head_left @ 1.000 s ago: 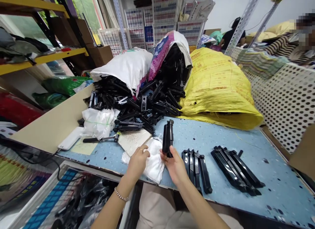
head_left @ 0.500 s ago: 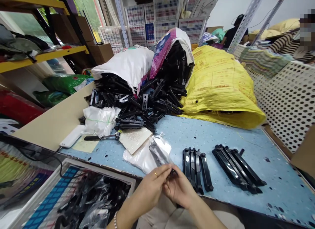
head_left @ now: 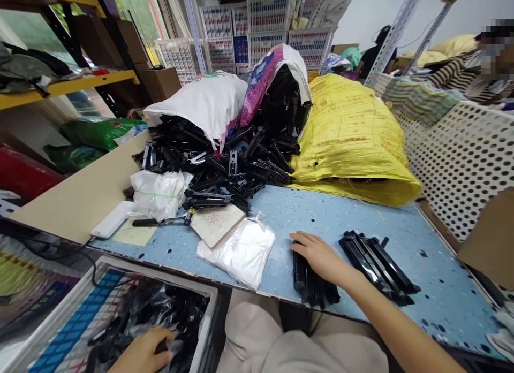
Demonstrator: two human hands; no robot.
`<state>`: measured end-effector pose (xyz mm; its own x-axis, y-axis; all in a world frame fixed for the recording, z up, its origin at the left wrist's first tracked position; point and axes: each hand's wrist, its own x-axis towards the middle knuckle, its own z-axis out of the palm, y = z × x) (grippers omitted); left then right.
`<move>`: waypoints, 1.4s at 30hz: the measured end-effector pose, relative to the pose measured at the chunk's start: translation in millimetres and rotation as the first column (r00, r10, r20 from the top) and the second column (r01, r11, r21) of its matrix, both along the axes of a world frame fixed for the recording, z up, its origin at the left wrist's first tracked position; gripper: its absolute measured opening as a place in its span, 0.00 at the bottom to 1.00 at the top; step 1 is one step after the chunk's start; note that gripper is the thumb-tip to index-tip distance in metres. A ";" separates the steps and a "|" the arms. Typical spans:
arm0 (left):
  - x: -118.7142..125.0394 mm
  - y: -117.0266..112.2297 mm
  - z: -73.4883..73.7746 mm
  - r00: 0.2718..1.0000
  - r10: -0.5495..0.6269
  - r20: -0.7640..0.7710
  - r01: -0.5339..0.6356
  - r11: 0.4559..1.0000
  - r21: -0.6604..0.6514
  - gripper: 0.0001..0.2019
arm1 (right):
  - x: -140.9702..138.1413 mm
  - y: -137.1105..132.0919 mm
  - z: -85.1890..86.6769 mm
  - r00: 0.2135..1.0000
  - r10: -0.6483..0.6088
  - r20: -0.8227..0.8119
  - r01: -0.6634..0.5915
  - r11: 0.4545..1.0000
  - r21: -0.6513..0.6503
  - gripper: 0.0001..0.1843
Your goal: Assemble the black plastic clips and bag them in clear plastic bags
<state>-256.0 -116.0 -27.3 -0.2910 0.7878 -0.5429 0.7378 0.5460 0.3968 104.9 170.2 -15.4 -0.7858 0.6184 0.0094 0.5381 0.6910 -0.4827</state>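
My right hand (head_left: 319,255) lies on a row of black plastic bars (head_left: 311,284) near the front edge of the blue table (head_left: 341,223), its fingers curled over them. A second row of black bars (head_left: 375,266) lies just to its right. My left hand (head_left: 142,351) is down in the white crate (head_left: 120,271) below the table's front left, resting on a bagged black part; its fingers are mostly hidden. A stack of clear plastic bags (head_left: 241,250) lies on the table left of my right hand.
A heap of black parts (head_left: 225,164) spills from white and pink sacks at the back. A yellow sack (head_left: 353,137) lies at the back right. A screwdriver (head_left: 160,221), a white bundle (head_left: 158,193) and a white perforated panel (head_left: 466,164) are nearby. Another person sits at the far right.
The black part went into a clear bag in both hands. My left hand has since dropped with it into the crate, and my right hand has moved right onto the row of bars.
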 end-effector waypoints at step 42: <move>98.2 198.5 -15.6 0.985 -0.081 0.154 -0.062 0.663 0.746 0.07 | -106.8 -32.7 -46.0 0.255 -0.938 -0.236 -0.451 0.100 -0.887 0.11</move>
<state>-157.8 82.5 -42.9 -0.2470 0.9499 0.1917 0.6284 0.0064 0.7779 -1.9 137.6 -61.4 -0.4714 0.8020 -0.3668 -0.5871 -0.5958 -0.5481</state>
